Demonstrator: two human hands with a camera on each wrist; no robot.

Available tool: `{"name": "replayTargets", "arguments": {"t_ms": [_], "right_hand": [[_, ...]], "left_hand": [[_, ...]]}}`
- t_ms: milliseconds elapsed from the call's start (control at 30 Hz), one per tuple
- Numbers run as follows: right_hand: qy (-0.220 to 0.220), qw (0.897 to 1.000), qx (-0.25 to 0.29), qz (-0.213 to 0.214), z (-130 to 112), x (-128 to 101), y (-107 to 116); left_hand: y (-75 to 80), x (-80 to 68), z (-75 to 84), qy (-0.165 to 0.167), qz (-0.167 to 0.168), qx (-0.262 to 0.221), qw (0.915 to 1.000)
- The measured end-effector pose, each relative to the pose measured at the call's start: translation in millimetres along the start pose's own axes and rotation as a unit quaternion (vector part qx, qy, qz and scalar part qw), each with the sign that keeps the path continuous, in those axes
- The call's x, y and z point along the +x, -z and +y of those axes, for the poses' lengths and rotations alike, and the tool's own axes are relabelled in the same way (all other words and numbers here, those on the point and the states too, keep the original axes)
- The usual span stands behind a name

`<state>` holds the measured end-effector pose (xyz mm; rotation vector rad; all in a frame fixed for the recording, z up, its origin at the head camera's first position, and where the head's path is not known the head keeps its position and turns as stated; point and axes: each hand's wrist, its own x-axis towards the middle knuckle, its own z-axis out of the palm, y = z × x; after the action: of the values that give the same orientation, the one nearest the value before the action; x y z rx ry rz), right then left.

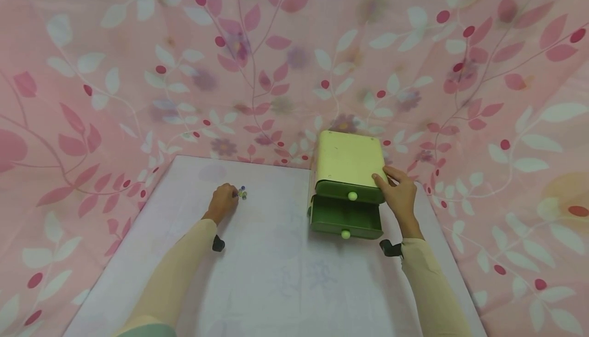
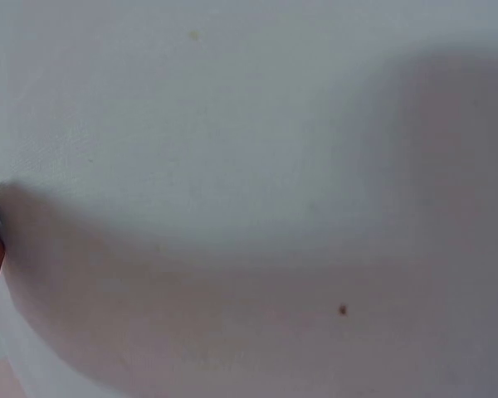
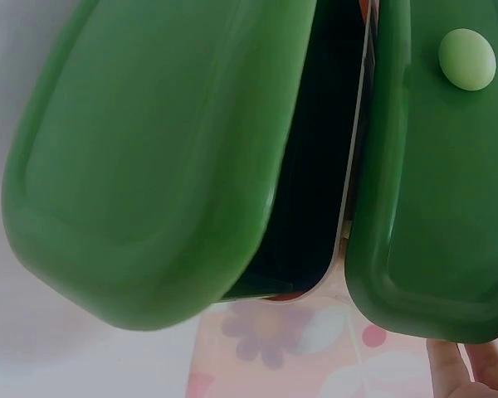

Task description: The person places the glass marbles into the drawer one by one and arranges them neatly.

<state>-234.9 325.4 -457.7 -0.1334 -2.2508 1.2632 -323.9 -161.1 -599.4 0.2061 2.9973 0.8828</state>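
Nearest the camera, two pale sleeves run forward over the white table (image 1: 276, 275), each with a small dark wrist mount. The left hand (image 1: 223, 202) lies on the table with its fingers curled, and the fingertips meet a small cluster of glass marbles (image 1: 241, 193) lying just ahead of them; the head view is too small to show whether any marble is actually pinched, and the left wrist view catches only a fingertip and a sliver of marble at its left edge. Well apart, across the table, the right hand (image 1: 401, 196) rests on the right front corner of a small drawer box (image 1: 348, 160), its fingers laid fairly straight against the pale yellow top and side, thumb toward the front. Just left of that hand, the lower green drawer (image 1: 345, 217) stands pulled out toward the person, its pale round knob facing forward. The upper drawer (image 1: 348, 191) above it is pushed in, with its own knob. The right wrist view shows both green drawer fronts close up, with the dark gap of the open drawer between them. Beyond both hands, a pink cloth (image 1: 294, 61) printed with leaves and berries rises behind the table and along its sides.
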Motion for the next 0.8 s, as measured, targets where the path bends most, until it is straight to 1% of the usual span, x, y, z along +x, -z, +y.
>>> {"name": "replayTargets", "arguments": {"t_ms": [200,467,633,800], "right_hand": [[0.003,1.0,-0.007,0.004,2.3,0.9,-0.6],[0.002,1.0,-0.003,0.002,2.2,0.8,-1.6],[0.009,1.0,0.002,0.002,0.8,0.3,-0.8],[0.003,1.0,0.001,0.0,0.8,-0.1,-0.5]], "left_hand": [[-0.5,0.1,-1.8,-0.005,0.002,-0.005,1.0],[2.1,-1.8,-3.3,0.003,-0.013,-0.014,0.9998],[5.0,-4.3,-4.0,0.002,-0.014,-0.03,0.9995],[4.8,-6.4,-4.8,-0.013,-0.003,-0.04,0.9991]]}}
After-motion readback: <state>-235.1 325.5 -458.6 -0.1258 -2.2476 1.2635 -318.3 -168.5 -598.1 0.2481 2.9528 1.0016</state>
